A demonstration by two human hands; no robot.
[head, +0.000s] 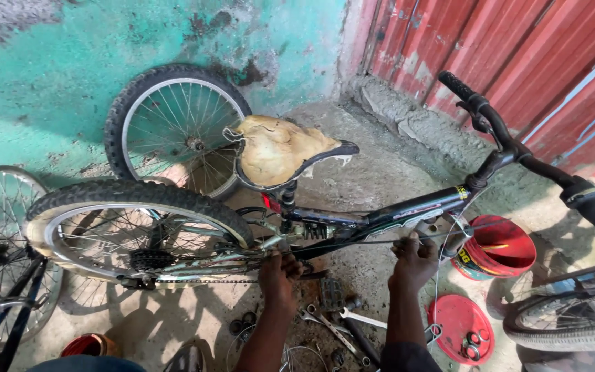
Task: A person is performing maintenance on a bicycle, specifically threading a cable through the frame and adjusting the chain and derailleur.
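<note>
I looked down on a black bike (380,217) — knobby tyres, a torn saddle (280,148) with tan foam bared — standing on rough concrete. My left hand (278,270) was curled under the frame near the crank, though I could not tell what it gripped. My right hand (413,260) reached up, fingers closed on a thin cable (408,239) just below the down tube. Wrenches (342,324) lay between my forearms; a red bucket (497,246) stood beside the right hand.

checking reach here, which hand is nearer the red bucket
Right. The right hand grips the bike frame just beside the red bucket. The left hand is further along the frame toward the rear wheel, well away from it.
</note>
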